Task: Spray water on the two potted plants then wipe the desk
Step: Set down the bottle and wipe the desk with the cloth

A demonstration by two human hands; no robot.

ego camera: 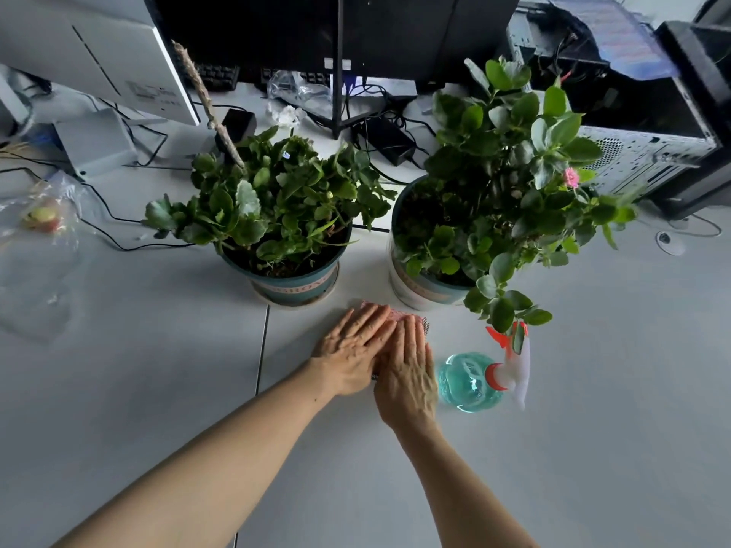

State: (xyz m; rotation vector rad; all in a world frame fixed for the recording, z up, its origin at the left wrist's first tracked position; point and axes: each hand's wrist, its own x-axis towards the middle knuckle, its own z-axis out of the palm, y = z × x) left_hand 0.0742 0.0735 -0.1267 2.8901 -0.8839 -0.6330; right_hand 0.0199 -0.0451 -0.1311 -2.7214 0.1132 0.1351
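Note:
Two leafy potted plants stand side by side on the white desk (150,381): the left plant (277,207) in a teal pot, and the taller right plant (506,179), which carries a small pink flower. In front of the pots lies a pink cloth (396,313), mostly hidden. My left hand (352,350) and my right hand (407,373) press flat on it, fingers straight and overlapping. A teal spray bottle (468,383) with a white and red trigger head stands just right of my right hand.
Behind the plants are a white monitor (99,61), a black monitor (336,29), keyboards, cables and a power brick (389,142). An open computer case (641,124) sits at the back right. A plastic bag holding fruit (43,219) lies at the left.

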